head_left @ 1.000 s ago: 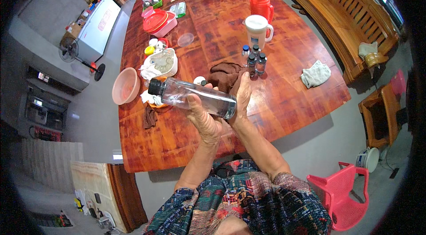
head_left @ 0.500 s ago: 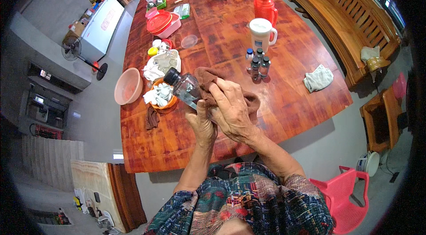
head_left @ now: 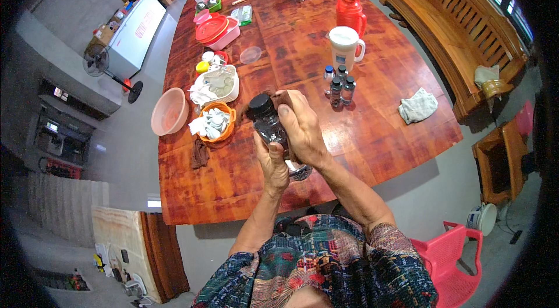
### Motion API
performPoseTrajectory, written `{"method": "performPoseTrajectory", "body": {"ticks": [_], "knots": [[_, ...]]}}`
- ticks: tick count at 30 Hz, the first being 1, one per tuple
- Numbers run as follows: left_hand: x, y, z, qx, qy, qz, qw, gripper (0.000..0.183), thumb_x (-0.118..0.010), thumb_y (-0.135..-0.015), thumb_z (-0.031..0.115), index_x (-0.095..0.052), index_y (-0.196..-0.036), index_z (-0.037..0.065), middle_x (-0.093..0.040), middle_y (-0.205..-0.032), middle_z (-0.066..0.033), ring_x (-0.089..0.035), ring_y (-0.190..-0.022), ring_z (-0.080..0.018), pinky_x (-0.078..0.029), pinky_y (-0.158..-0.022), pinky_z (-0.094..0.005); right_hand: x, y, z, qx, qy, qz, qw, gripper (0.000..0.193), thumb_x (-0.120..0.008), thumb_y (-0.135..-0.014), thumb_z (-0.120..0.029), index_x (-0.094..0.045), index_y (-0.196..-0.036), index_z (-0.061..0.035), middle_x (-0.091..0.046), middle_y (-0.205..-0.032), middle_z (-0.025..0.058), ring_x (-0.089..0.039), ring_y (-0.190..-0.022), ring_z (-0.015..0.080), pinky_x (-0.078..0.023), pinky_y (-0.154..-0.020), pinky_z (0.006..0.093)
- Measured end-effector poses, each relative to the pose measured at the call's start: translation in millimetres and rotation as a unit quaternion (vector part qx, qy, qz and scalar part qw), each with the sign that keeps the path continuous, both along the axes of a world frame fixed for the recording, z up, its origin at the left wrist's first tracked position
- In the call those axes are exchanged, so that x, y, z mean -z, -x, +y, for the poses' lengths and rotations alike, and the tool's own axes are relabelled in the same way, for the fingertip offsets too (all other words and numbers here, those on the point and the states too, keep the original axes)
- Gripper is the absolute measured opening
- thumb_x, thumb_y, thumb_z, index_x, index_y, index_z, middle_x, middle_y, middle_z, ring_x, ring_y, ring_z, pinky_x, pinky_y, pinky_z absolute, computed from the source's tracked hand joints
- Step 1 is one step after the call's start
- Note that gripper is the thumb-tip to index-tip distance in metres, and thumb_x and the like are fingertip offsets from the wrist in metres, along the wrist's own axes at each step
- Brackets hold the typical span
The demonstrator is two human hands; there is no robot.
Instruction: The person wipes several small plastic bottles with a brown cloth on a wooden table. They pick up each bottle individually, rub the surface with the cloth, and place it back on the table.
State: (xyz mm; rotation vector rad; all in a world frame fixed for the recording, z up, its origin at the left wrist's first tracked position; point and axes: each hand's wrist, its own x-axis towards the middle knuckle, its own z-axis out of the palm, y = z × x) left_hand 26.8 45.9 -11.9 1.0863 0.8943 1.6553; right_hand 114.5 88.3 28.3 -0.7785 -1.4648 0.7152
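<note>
One clear bottle (head_left: pixel 270 128) with a black cap (head_left: pixel 261 102) is slanting above the near part of the wooden table (head_left: pixel 372 151), its top pointing far and a little left. The left hand (head_left: pixel 273 169) is gripping its body from the left, and the right hand (head_left: pixel 305 133) is curling over it from the right, pressing a brown cloth (head_left: pixel 280 98) against it. Compared with half a second ago, the cap is sitting farther right and the base is now showing between the two wrists. The cloth, hanging out to the right before, is now mostly hiding behind bottle and hand. An orange basket (head_left: pixel 232 124) of white spoons (head_left: pixel 212 124) is now showing uncovered on the left, while four small bottles (head_left: pixel 335 92) are standing unmoved farther right
</note>
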Motion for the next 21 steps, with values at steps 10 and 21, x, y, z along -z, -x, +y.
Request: {"method": "performPoseTrajectory", "body": {"ticks": [10,21], "knots": [[36.4,12.5,8.6,0.054,-0.05,0.044,0.996,0.06,-0.049,-0.089,0.049,-0.037,-0.127,0.004,-0.049,-0.118,-0.0054,-0.049,-0.105,-0.0152,-0.042,-0.09,-0.0308,15.3,-9.0,-38.8,0.148,-0.189,-0.115,0.964,0.03,-0.062,-0.07,-0.007,-0.059,-0.099,-0.0047,-0.055,-0.106,0.0123,-0.05,-0.098,0.0303,-0.037,-0.089,0.0416],[24.3,12.1,-2.5,0.239,0.084,-0.003,0.967,0.09,-0.06,-0.069,0.067,-0.038,-0.126,0.0,-0.054,-0.114,-0.0128,-0.058,-0.098,-0.0214,-0.052,-0.082,-0.036,5.3,-52.4,10.3,-0.264,0.192,0.254,0.91,0.026,-0.049,-0.085,-0.018,-0.054,-0.101,0.0014,-0.057,-0.095,0.0061,-0.054,-0.091,0.0129,-0.042,-0.082,0.0244]]}}
